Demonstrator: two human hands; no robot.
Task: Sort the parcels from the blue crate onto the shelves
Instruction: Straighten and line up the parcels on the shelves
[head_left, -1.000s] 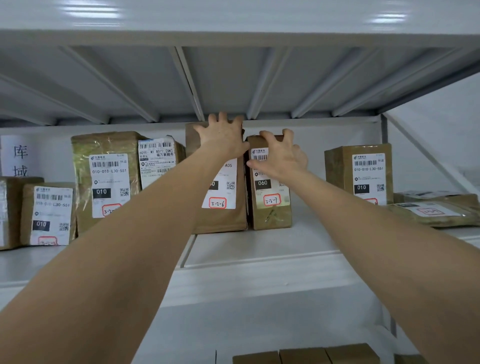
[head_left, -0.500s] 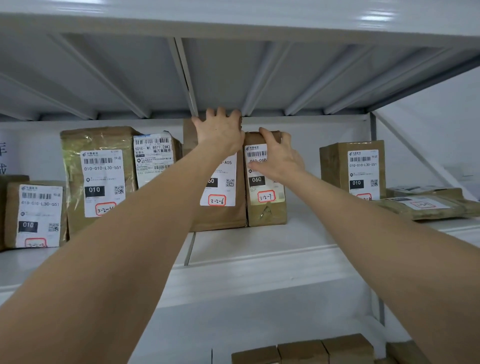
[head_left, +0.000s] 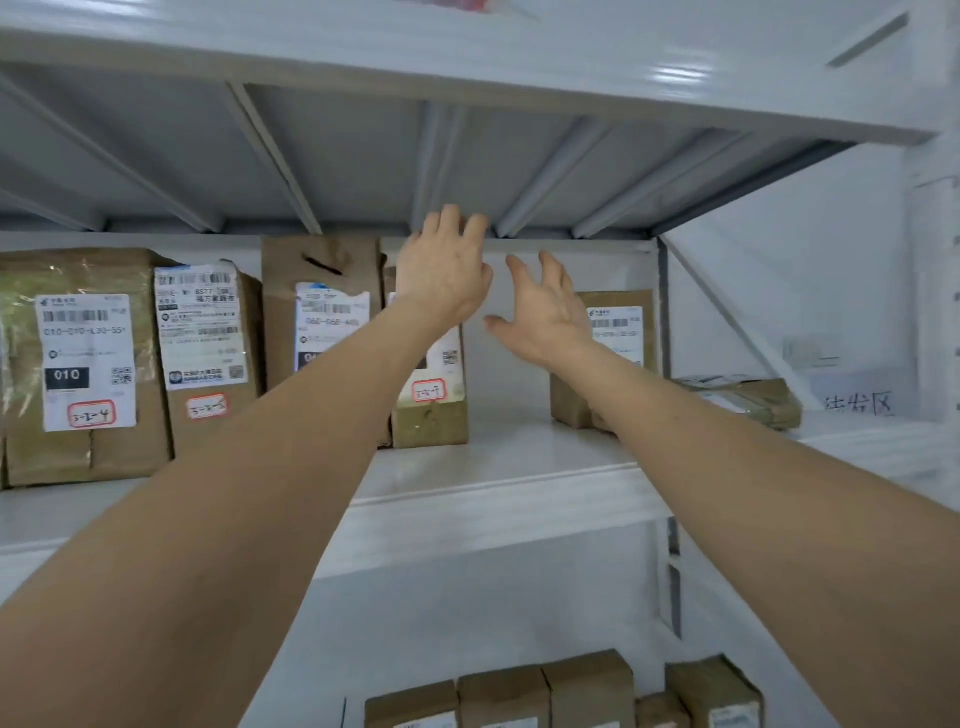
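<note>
White metal shelf (head_left: 498, 467) spans the frame centre, ribbed underside of the next tier above. Brown paper parcels stand upright along it, each with a white printed label. Tall parcel (head_left: 319, 312) sits at centre; short parcel (head_left: 430, 415) touches its right side. Left hand (head_left: 441, 275), fingers spread and released, covers the short parcel's top; contact cannot be confirmed. Right hand (head_left: 545, 312), fingers splayed wide, holds nothing, in the gap to the right. Half a second ago its fingers gripped the short parcel; now they are off.
</note>
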